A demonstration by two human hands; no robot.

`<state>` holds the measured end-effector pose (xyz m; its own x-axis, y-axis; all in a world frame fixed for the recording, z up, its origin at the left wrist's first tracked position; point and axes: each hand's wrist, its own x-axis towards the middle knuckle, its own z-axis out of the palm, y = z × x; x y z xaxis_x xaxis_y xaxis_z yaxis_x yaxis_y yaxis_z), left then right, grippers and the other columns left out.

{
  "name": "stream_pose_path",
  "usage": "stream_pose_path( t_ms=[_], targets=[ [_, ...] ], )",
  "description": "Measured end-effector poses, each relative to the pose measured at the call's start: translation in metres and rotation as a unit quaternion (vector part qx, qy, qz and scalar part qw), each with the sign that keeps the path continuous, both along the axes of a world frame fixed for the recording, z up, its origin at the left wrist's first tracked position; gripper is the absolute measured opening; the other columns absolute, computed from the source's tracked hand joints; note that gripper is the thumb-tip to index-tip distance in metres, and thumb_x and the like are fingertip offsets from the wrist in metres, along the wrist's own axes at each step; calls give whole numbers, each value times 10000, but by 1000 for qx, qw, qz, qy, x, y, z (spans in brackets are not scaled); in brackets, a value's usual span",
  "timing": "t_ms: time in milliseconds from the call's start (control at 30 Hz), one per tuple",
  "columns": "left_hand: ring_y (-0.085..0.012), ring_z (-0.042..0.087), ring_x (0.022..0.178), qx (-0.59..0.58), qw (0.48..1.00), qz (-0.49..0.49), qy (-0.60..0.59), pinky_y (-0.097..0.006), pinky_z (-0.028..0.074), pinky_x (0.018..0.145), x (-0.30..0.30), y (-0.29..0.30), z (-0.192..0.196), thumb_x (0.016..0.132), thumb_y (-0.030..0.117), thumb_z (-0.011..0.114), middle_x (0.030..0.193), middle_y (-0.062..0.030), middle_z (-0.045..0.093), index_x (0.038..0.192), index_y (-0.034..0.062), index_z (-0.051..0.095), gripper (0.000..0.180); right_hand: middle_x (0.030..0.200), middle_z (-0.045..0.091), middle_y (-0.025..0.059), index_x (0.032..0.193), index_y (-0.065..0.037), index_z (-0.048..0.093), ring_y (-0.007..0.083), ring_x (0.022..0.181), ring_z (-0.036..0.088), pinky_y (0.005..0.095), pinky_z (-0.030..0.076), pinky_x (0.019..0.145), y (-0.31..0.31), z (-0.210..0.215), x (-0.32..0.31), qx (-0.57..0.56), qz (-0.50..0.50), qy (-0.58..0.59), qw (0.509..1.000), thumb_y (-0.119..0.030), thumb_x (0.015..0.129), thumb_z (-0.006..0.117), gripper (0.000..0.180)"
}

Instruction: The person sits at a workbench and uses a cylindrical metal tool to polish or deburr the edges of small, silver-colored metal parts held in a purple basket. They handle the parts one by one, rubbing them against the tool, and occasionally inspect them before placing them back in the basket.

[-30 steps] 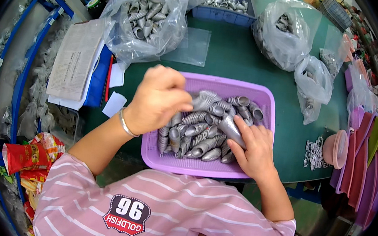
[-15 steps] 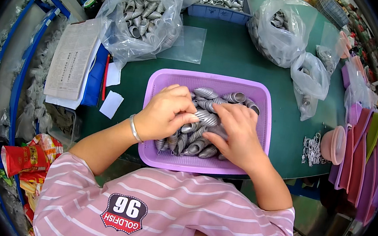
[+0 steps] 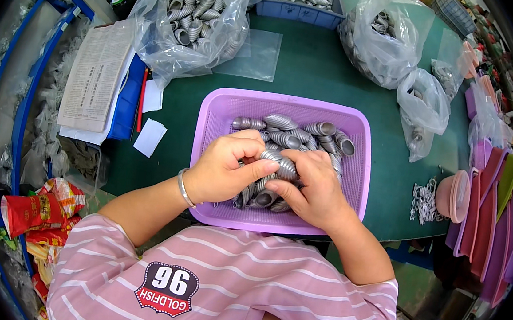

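Observation:
A purple plastic basket [image 3: 287, 101] stands in front of me, with many grey ribbed metal tubes [image 3: 320, 128] lying loose in it. Over the basket, my left hand [image 3: 226, 166] pinches one ribbed metal tube [image 3: 283, 164] between thumb and fingers. My right hand [image 3: 314, 187] grips the same tube at its other end, fingers curled around it. Both hands hide parts of the pile underneath. A silver bangle [image 3: 184, 187] circles my left wrist.
On the green table [image 3: 316, 54] stand two clear bags of tubes, the left bag [image 3: 217, 57] and the right bag [image 3: 395, 68]. A blue bin [image 3: 298, 13] of metal parts is at the back. Papers [image 3: 94, 76] lie left; a pink cup [image 3: 452, 196] and white pieces [image 3: 426, 202] lie right.
My right hand has drawn in from over the pile and closed on the tube by my left fingertips. More tubes show at the basket's far side.

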<state>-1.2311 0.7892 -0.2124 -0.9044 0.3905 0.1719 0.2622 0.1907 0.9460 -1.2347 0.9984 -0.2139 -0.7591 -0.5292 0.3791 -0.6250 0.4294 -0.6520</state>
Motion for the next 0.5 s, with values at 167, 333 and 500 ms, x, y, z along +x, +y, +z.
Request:
stream_pose_path(
  t_ms=[167, 333, 500],
  targets=[
    [-140, 430, 579, 18, 997, 58, 41, -282, 355, 521, 4, 16, -1, 857, 142, 686, 675, -51, 450, 706, 4, 532, 255, 757, 609, 74, 991, -49, 591, 279, 699, 564, 388, 388, 720, -3, -6, 2, -6, -32, 68, 997, -281, 811, 718, 320],
    [-127, 426, 573, 23, 997, 52, 48, -280, 360, 525, 1, 18, 0, 863, 139, 675, 651, -41, 440, 719, 2, 548, 236, 696, 601, 89, 930, -20, 584, 283, 614, 568, 372, 420, 609, -5, 3, 9, -67, -33, -48, 996, -228, 851, 685, 245],
    [-89, 407, 602, 181, 942, 92, -268, -276, 358, 534, 10, 23, 13, 866, 135, 682, 644, -9, 432, 713, 5, 554, 238, 654, 583, 106, 925, -2, 579, 256, 556, 557, 352, 408, 519, -1, 17, 11, -132, -16, -301, 944, -245, 873, 666, 263]
  ],
)
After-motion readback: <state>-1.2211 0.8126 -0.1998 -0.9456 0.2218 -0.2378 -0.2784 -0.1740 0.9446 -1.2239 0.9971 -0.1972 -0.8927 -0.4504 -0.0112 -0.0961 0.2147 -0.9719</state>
